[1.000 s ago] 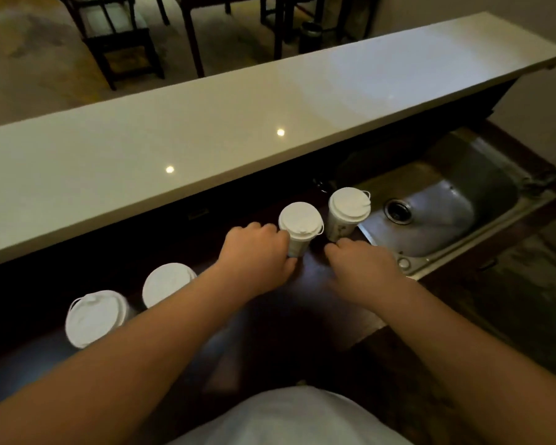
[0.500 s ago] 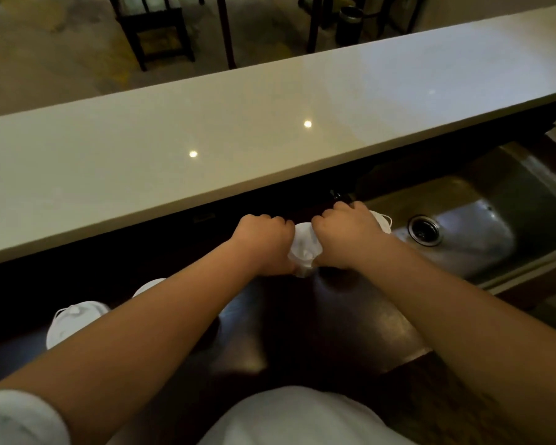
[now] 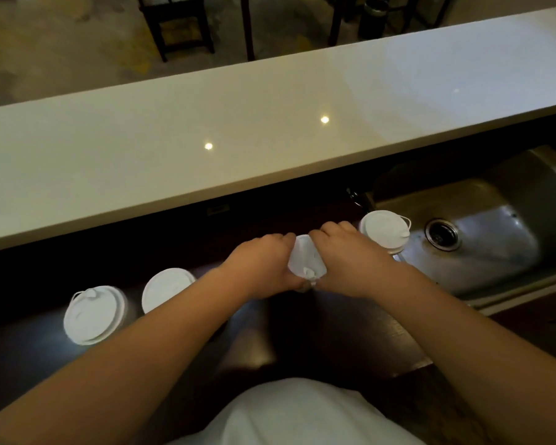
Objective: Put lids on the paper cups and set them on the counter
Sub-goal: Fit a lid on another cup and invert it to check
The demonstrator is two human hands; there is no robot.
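Several white paper cups with white lids stand on the dark lower worktop. Both hands hold the middle cup (image 3: 306, 260): my left hand (image 3: 260, 264) grips its left side and my right hand (image 3: 347, 259) curls over its lid from the right. Only a strip of that lid shows between the hands. Another lidded cup (image 3: 384, 230) stands just right of my right hand, beside the sink. Two more lidded cups (image 3: 93, 314) (image 3: 165, 288) stand at the left, partly behind my left forearm. The long pale counter (image 3: 270, 123) runs above and behind the cups.
A steel sink (image 3: 482, 239) with a round drain lies at the right, with a tap fitting (image 3: 353, 195) at its back corner. Beyond the counter are dark wooden chairs (image 3: 177, 24) and table legs on a bare floor.
My right hand moved from the worktop beside the middle cup onto its lid, and both hands now clasp that cup. The camera shifted, so the right-hand cup shows again.
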